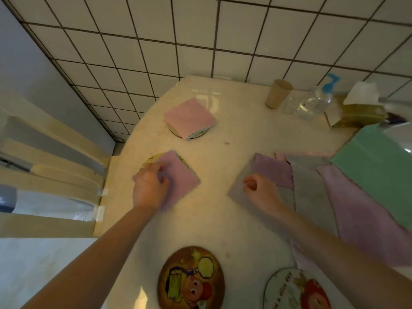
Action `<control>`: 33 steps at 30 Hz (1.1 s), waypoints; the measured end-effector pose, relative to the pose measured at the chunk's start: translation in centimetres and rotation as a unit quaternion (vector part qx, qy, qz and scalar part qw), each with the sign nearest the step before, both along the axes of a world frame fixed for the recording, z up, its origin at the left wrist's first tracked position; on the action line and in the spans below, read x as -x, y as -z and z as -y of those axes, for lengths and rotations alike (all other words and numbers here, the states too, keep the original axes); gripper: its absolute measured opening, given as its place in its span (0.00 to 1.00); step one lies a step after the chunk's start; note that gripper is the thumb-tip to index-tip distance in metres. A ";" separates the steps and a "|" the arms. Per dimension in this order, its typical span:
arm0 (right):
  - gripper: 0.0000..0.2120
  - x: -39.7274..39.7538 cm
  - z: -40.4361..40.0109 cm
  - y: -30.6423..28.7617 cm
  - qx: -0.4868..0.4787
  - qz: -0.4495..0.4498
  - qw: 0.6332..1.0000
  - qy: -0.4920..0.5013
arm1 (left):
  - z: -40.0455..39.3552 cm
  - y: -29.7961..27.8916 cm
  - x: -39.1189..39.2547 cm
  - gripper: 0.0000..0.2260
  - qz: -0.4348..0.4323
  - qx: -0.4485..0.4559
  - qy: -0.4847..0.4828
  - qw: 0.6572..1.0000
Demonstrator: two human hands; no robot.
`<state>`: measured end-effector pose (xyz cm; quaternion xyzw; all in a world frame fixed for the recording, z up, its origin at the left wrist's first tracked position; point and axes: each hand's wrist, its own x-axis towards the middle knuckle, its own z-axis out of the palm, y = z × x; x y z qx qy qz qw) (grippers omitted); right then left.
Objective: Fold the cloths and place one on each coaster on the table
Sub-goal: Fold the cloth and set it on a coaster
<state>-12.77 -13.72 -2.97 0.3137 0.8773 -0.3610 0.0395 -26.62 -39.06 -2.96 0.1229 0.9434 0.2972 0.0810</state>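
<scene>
Two coasters already carry folded pink cloths, and two more lie bare at the near edge of the desk [234, 134]. Taking the paper cup [278, 93] at the back as the landmark: far to its left and a little nearer the camera sits the first folded pink cloth [189, 118] on its round coaster [178, 133]. Nearer still and further left of the cup, the left hand [149, 188] rests on the second folded pink cloth [178, 175], fingers curled onto its near-left corner in a light grip, the cloth lying over a yellowish coaster [153, 158] whose rim peeks out behind. Straight toward the camera from the cup, the right hand [260, 190] hangs loosely curled over the grey cloth [307, 181]; whether it pinches the fabric cannot be told. A small lilac cloth [276, 170] lies on that grey one, with a larger pink cloth [356, 210] and a green cloth [379, 166] spread to the right. Nearest the camera lie the brown picture coaster [191, 279] and the white picture coaster [294, 291].

These cloths look thin, soft and light, so they should fold without resistance but may slump or slide; taking one by two neighbouring corners seems best.
</scene>
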 end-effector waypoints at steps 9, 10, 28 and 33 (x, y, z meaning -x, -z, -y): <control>0.07 -12.5 -11.3 -0.2 -0.023 -0.003 0.998 -0.058 | -12.9 0.2 -13.3 0.16 0.005 0.008 0.063 0.998; 0.07 -13.8 -12.9 -0.3 -0.033 -0.005 0.998 -0.062 | -14.9 0.3 -14.7 0.16 0.007 0.004 0.073 0.997; 0.14 -25.7 -33.2 1.4 -0.242 0.093 0.965 -0.042 | -47.2 1.7 -24.2 0.19 -0.099 0.104 0.509 0.849; 0.15 -25.7 -33.9 2.3 -0.265 0.114 0.954 -0.079 | -49.9 3.5 -23.7 0.24 -0.097 0.211 0.568 0.790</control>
